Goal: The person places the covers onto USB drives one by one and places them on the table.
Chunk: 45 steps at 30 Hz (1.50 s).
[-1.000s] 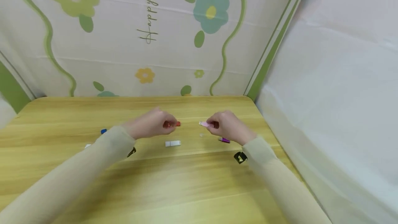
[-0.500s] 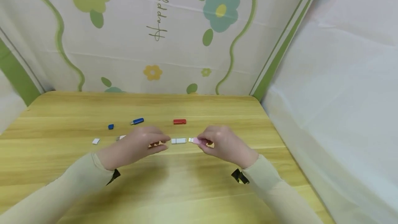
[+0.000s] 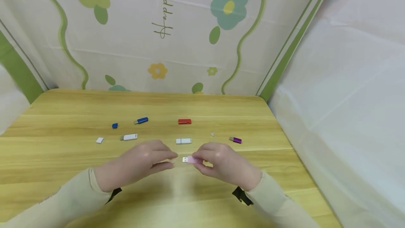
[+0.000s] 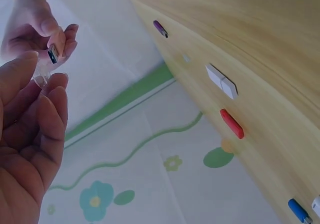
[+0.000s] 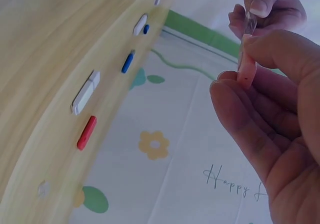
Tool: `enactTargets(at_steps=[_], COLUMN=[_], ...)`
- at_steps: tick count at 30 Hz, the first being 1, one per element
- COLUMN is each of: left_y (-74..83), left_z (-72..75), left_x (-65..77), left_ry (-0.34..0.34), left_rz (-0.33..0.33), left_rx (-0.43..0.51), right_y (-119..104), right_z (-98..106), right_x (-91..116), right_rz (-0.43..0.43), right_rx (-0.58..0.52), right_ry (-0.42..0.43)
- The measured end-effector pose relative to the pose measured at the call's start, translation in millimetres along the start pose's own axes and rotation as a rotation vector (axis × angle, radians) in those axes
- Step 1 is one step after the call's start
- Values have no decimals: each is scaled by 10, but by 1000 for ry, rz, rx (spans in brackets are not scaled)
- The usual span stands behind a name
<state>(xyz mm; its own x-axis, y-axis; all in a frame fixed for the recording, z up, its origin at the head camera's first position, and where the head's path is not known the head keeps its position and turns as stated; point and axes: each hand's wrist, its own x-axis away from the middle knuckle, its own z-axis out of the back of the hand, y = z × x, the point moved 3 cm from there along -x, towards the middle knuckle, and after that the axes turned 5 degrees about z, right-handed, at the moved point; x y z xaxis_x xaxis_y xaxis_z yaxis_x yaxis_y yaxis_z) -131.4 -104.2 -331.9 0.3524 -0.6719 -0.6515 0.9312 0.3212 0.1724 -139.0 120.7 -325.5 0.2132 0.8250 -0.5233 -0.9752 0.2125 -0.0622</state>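
My right hand point(image 3: 224, 161) pinches a pink USB flash drive point(image 3: 191, 159) by its body, the metal plug bare and pointing left. Facing it, my left hand point(image 3: 139, 163) pinches a small clear cap point(image 4: 41, 77) between thumb and fingers. A narrow gap separates the cap from the plug in the left wrist view. The right wrist view also has the clear cap point(image 5: 251, 21) just beyond the pink drive point(image 5: 246, 76). Both hands are raised above the table. Just behind them lies a white capped flash drive point(image 3: 184, 141).
On the wooden table point(image 3: 79, 108) lie a red flash drive point(image 3: 185, 121), an uncapped blue drive point(image 3: 141, 120) with a blue cap point(image 3: 115, 125), an uncapped white drive point(image 3: 129, 137) with a white cap point(image 3: 100, 140), a purple drive point(image 3: 235, 140) and another clear cap point(image 3: 212, 134). A flowered curtain point(image 3: 126, 52) hangs behind.
My left hand has let go of the red flash drive, which lies on the table. Both hands have come nearer to my body, bringing the pink drive in front of the white capped one.
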Motion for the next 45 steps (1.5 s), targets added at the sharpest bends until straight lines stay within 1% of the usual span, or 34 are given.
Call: enactTargets(at_steps=[4, 7, 15, 22, 27, 33, 39, 45], left_y=[63, 102, 154, 184, 199, 217, 213, 203], left_z=[-14, -17, -15, -31, -40, -38, -36, -44], left_x=[-12, -12, 13, 16, 18, 17, 30, 42], left_ry=[4, -6, -28, -25, -30, -12, 29, 76], left_rz=[-30, -33, -6, -9, -1, 9, 43, 50], left_rx=[0, 4, -7, 19, 37, 40, 57, 15], right_y=[-72, -107, -162, -196, -209, -220, -223, -232], right_z=[-6, -10, -12, -20, -33, -51, -72, -87], right_x=[-15, -20, -25, -31, -40, -56, -63, -67], right_rz=[26, 43, 49, 52, 57, 51, 34, 6], right_rx=[-9, -8, -15, -16, -25, -58, -43, -24], right_ry=[22, 37, 41, 23, 36, 56, 69, 75])
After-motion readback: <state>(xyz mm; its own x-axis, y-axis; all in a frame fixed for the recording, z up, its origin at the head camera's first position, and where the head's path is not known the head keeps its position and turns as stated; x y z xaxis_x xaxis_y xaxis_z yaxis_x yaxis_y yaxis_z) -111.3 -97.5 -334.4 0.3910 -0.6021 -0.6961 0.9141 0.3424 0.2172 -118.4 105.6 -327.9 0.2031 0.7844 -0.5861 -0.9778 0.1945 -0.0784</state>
